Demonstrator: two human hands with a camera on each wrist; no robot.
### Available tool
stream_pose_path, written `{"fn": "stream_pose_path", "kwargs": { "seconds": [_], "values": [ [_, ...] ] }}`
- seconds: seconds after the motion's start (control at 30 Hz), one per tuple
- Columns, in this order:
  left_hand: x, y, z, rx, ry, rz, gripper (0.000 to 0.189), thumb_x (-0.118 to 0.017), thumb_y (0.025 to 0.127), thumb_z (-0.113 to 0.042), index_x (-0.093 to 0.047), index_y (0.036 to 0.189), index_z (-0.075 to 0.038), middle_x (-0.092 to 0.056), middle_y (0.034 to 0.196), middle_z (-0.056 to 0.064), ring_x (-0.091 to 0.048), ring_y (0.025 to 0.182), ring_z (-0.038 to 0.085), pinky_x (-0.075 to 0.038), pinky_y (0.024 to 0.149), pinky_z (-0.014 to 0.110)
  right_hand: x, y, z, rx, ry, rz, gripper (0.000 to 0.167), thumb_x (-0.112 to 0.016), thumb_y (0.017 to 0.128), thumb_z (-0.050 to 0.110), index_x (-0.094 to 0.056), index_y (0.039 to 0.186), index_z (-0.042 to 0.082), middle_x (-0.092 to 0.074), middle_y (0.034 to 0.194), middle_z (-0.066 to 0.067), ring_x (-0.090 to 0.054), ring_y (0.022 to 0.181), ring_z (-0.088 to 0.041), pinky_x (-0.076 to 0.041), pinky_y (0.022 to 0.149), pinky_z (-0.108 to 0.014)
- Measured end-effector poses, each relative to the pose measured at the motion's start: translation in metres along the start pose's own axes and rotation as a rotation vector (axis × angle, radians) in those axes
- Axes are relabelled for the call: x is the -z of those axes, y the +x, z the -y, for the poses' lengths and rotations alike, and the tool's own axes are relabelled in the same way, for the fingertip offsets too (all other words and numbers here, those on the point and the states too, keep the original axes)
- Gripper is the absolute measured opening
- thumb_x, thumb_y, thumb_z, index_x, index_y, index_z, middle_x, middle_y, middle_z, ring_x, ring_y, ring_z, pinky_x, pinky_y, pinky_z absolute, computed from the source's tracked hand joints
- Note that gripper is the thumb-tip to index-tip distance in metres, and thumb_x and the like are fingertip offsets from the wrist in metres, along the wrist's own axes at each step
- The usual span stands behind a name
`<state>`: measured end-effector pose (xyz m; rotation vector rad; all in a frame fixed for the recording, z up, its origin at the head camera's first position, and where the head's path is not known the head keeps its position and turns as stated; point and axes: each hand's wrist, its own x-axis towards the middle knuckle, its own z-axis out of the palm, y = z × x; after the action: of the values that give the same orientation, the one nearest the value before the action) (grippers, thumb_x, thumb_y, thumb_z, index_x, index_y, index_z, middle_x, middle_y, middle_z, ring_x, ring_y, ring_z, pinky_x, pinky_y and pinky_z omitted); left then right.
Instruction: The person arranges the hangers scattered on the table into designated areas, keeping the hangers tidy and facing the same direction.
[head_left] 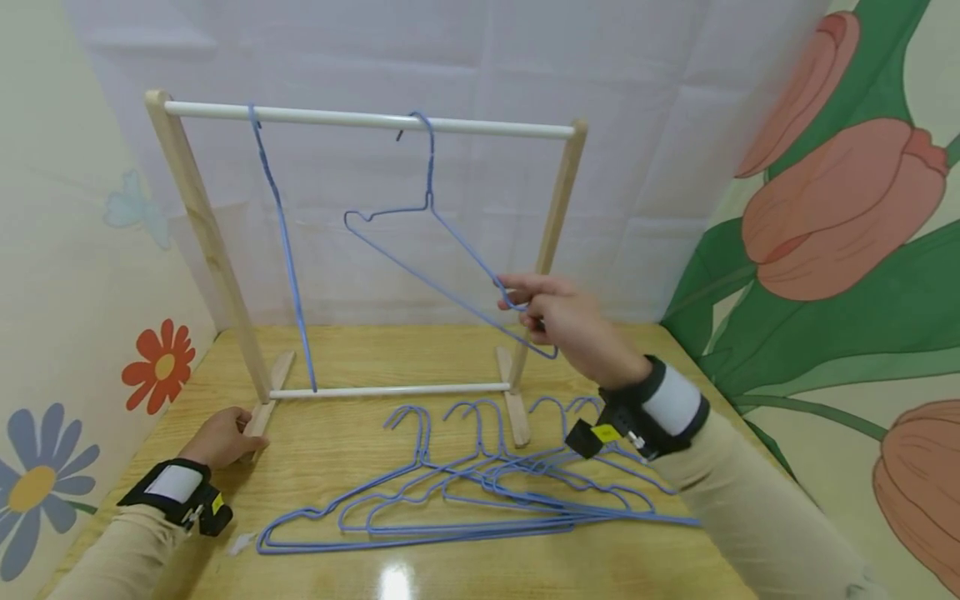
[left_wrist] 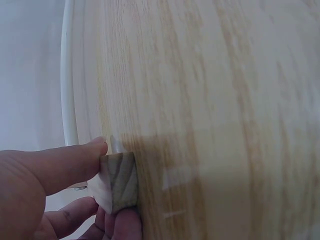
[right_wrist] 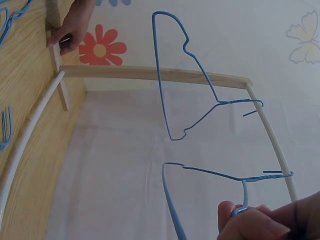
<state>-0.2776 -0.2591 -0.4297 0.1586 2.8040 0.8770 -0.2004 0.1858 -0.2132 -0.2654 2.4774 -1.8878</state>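
Observation:
A blue wire hanger (head_left: 431, 167) hangs by its hook from the white rail (head_left: 337, 119) of a small wooden rack, right of the rail's middle. My right hand (head_left: 570, 325) grips this hanger by its right shoulder end, fingers curled round the wire; the right wrist view shows the hand (right_wrist: 255, 225) at the lower edge. Farther left on the rail, a second blue hanger (head_left: 287, 250) hangs nearly edge-on to the head view. Low at the left, my left hand (head_left: 221, 437) pinches the front end of the rack's wooden foot (left_wrist: 122, 175) between thumb and fingers.
Several blue wire hangers (head_left: 480, 534) lie overlapping on the wooden table (head_left: 360, 358) in front of the rack. A white lower bar (head_left: 390, 390) joins the rack's feet. Behind stands a pale cloth (head_left: 637, 167); painted walls flank the table. A small white scrap (head_left: 241, 544) lies near the left wrist.

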Motion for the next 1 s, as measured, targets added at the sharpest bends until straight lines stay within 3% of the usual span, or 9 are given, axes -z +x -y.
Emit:
{"fn": "stream_pose_path", "kwargs": {
  "seconds": [0.27,0.5,0.63,0.8,1.0],
  "values": [
    [0.000,0.001,0.001,-0.007,0.000,0.001,0.058,-0.073,0.090,-0.016,-0.044,0.118,0.026,-0.057,0.105,0.037,-0.059,0.093,0.041,-0.052,0.079,0.048,-0.022,0.006,0.002,0.009,-0.005,0.052,0.059,-0.036,0.093,-0.009,-0.045,0.151,0.001,-0.056,0.121,-0.019,-0.042,0.072,-0.010,-0.034,0.060,-0.020],
    [0.001,0.001,0.000,-0.005,0.008,0.001,0.059,-0.073,0.091,-0.016,-0.043,0.118,0.027,-0.057,0.105,0.036,-0.059,0.092,0.041,-0.052,0.079,0.048,-0.038,0.015,0.003,0.037,-0.051,0.212,0.057,-0.039,0.098,-0.012,-0.037,0.155,0.000,-0.057,0.127,-0.022,-0.061,0.088,-0.016,-0.050,0.069,-0.022],
    [0.001,0.001,0.002,0.002,0.002,0.003,0.060,-0.074,0.090,-0.017,-0.043,0.118,0.026,-0.056,0.105,0.036,-0.059,0.091,0.040,-0.052,0.078,0.048,-0.047,0.020,0.001,0.046,-0.049,0.281,0.060,-0.049,0.096,-0.012,-0.039,0.154,0.000,-0.059,0.128,-0.023,-0.067,0.089,-0.019,-0.057,0.079,-0.032],
    [0.000,0.001,0.003,0.001,-0.008,0.002,0.060,-0.074,0.089,-0.016,-0.043,0.118,0.026,-0.057,0.103,0.035,-0.059,0.090,0.039,-0.052,0.077,0.047,-0.058,0.024,0.002,0.016,0.003,0.311,0.063,-0.056,0.094,-0.011,-0.040,0.154,0.001,-0.058,0.128,-0.024,-0.069,0.087,-0.022,-0.058,0.085,-0.042],
    [-0.001,0.001,0.003,0.006,-0.008,0.002,0.059,-0.074,0.089,-0.015,-0.044,0.118,0.026,-0.057,0.105,0.036,-0.059,0.092,0.040,-0.052,0.079,0.048,-0.070,0.029,0.004,-0.010,0.051,0.318,0.064,-0.058,0.095,-0.013,-0.039,0.154,0.002,-0.055,0.128,-0.024,-0.068,0.084,-0.022,-0.058,0.084,-0.038]
  ]
}}
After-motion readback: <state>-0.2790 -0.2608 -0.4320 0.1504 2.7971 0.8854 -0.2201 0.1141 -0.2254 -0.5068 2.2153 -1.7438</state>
